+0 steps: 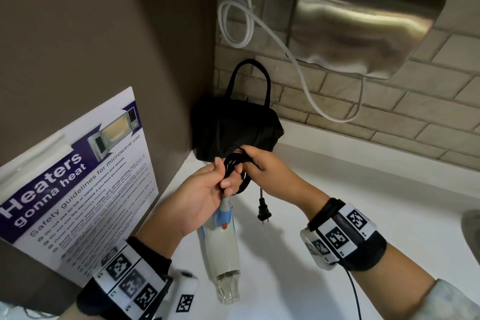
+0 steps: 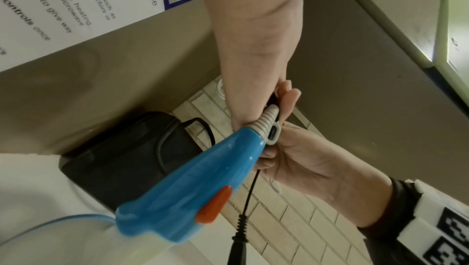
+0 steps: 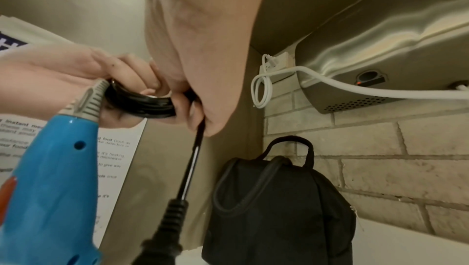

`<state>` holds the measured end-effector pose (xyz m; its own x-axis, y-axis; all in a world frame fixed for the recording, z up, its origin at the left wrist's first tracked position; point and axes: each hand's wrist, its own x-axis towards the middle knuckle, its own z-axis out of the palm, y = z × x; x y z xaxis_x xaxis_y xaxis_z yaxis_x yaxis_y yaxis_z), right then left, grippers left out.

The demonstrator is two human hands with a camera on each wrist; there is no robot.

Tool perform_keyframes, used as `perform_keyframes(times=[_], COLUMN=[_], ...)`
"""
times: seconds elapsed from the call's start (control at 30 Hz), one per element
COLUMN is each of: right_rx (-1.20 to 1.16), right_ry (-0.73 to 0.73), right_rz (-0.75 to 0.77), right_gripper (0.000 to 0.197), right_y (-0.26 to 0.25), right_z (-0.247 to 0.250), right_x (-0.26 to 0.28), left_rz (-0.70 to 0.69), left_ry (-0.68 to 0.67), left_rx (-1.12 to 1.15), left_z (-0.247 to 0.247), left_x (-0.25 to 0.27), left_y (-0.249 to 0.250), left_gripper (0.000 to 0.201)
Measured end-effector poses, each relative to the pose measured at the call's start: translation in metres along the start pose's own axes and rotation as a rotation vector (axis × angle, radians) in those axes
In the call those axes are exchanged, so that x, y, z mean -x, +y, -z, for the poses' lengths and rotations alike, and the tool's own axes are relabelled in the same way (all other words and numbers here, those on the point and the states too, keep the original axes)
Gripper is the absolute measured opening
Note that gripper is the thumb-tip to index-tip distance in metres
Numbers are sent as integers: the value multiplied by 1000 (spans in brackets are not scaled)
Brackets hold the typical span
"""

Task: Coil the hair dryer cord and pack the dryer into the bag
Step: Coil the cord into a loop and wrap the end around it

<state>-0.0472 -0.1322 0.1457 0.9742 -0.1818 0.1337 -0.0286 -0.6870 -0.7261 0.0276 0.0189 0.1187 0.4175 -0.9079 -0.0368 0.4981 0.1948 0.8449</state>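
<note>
Hands meet above the counter: the left hand pinches the coiled cord at the hair dryer handle's end, the right hand grips the coil, and the plug dangles. A black bag stands closed in the counter's back corner.

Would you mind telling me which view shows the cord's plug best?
The head view: the plug hangs whole, prongs visible, below the right hand. Both wrist views crop the plug at the bottom edge.

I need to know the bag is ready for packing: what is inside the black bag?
Nothing inside shows. The black bag stands in the corner against the brick wall, its top apparently shut, so its contents are hidden.
</note>
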Motion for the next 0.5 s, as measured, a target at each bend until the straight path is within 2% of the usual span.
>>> perform_keyframes(times=[0.07,0.17,0.27,0.33,0.5], right_rx=[-15,-22,191,280,265], right_ry=[-25,-33,-11,-43,-140], right_rz=[-15,-23,83,120,44], right_gripper=[17,7,19,17,12], right_y=[0,-3,-11,-14,-4], right_z=[1,7,7,4,3], right_x=[1,3,7,11,18], left_rz=[25,34,46,58,87], left_ry=[18,27,11,-19,-64], left_rx=[23,-59,-71,-67,-90], left_z=[3,6,5,2,-2], left_x=[1,4,3,3,4], left_y=[1,7,10,11,1], left_gripper=[33,23,20,18,19])
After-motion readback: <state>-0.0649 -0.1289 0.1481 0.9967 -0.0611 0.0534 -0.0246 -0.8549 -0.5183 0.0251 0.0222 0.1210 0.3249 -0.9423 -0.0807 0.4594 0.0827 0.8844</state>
